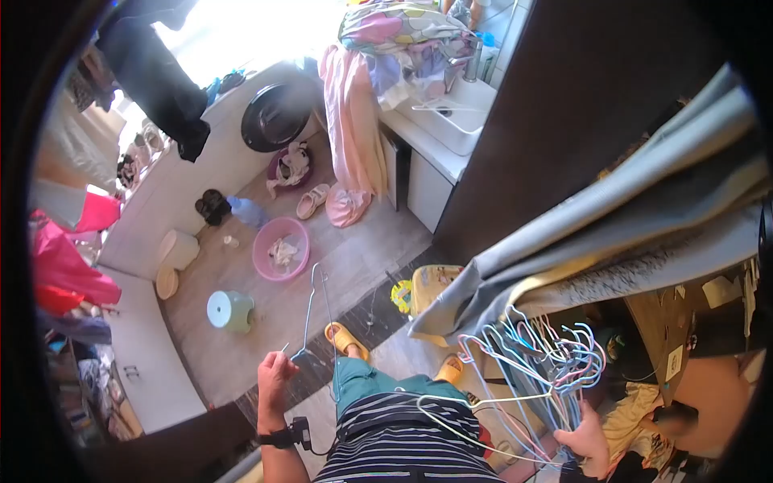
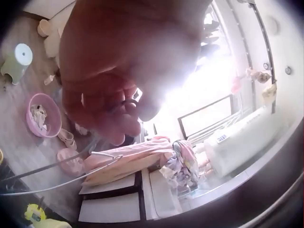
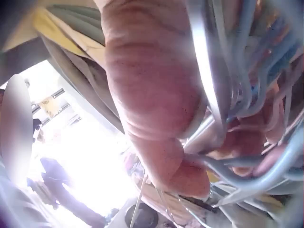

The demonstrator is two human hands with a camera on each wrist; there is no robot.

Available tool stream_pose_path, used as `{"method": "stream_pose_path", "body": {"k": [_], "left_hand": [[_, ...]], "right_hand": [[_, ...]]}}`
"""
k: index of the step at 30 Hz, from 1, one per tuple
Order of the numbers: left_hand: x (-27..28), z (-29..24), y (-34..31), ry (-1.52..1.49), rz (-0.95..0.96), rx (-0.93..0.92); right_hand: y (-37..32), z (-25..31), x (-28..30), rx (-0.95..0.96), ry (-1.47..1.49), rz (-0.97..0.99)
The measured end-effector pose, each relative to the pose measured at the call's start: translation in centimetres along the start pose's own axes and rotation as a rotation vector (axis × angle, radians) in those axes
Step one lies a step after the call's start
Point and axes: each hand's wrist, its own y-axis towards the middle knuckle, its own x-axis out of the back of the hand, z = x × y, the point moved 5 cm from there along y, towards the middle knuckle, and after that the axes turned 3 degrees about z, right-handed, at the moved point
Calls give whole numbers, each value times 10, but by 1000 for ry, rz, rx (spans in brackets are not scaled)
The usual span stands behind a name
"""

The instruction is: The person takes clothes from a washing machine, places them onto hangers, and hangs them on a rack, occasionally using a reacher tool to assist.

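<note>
In the head view my left hand (image 1: pixel 276 382) pinches a pale blue wire hanger (image 1: pixel 309 310) by one end, out to the left of the body. The left wrist view shows the curled fingers (image 2: pixel 124 118) of this hand and part of the hanger (image 2: pixel 71 182) running below them. On the right side, my right hand (image 1: pixel 586 441) grips a thick bunch of wire hangers (image 1: pixel 555 354), mostly blue with some white and pink, hooks fanned upward. Up close, the thumb (image 3: pixel 156 156) of that hand lies across the wires. One pale hanger (image 1: pixel 483 400) sticks out toward the striped shirt.
A pink basin (image 1: pixel 282 268) with cloth inside and a pale green stool (image 1: pixel 229 312) stand on the floor ahead. A grey curtain (image 1: pixel 580 209) hangs at the right, over a yellow stool (image 1: pixel 435 290). The sink (image 1: pixel 459 121) is at the far right, with clothes piled beside it.
</note>
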Motion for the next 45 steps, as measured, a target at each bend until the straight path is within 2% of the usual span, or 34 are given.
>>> {"method": "stream_pose_path", "body": {"k": [2, 3, 5, 6, 9, 10, 13, 14, 18, 20, 23, 25, 27, 29, 31, 34, 35, 37, 38, 41, 44, 45], "left_hand": [[6, -3, 16, -6, -3, -8], [31, 0, 95, -45, 31, 28], [61, -12, 134, 8, 15, 75], [85, -39, 150, 37, 21, 41], [110, -78, 197, 96, 50, 55], [115, -86, 213, 102, 70, 59], [126, -99, 262, 129, 84, 18], [127, -97, 274, 114, 95, 18], [120, -104, 307, 63, 136, 60], [107, -108, 314, 62, 162, 77], [95, -119, 324, 52, 207, 96], [95, -135, 332, 74, 189, 87], [101, -147, 344, 92, 168, 51], [113, -155, 363, 97, 156, 1], [113, -173, 374, 94, 108, -50], [134, -179, 405, 309, 39, -61], [131, -188, 411, 465, 33, -173], [112, -220, 417, 787, 24, -387], [103, -227, 425, 739, -14, -335], [50, -279, 432, 638, -74, -386], [25, -303, 455, 638, -28, -371], [23, -305, 467, 481, -63, -236]], "right_hand": [[-3, 0, -1, -39, -15, -78], [7, 76, -23, -99, -117, -166], [2, 125, -47, -198, -221, -221], [0, 144, -66, -311, -203, -202], [-24, 191, -78, -483, -277, -192], [-34, 208, -78, -513, -349, -180], [-55, 269, -76, -586, -272, -130], [-62, 270, -78, -550, -326, -137], [-55, 305, -92, -555, -106, -84], [-31, 312, -100, -549, -62, -19], [24, 313, -115, -276, 216, -104], [77, 358, -116, -74, 327, -177], [127, 382, -115, -63, 396, -242], [184, 406, -113, 14, 591, -267], [246, 421, -109, 192, 795, -401], [331, 453, -85, 231, 818, -495], [358, 460, -74, 290, 737, -568], [399, 467, -61, 231, 739, -592], [415, 473, -54, 203, 765, -589], [457, 480, -38, 169, 719, -664], [489, 482, -25, 114, 686, -658], [499, 481, -20, 99, 692, -668]]}}
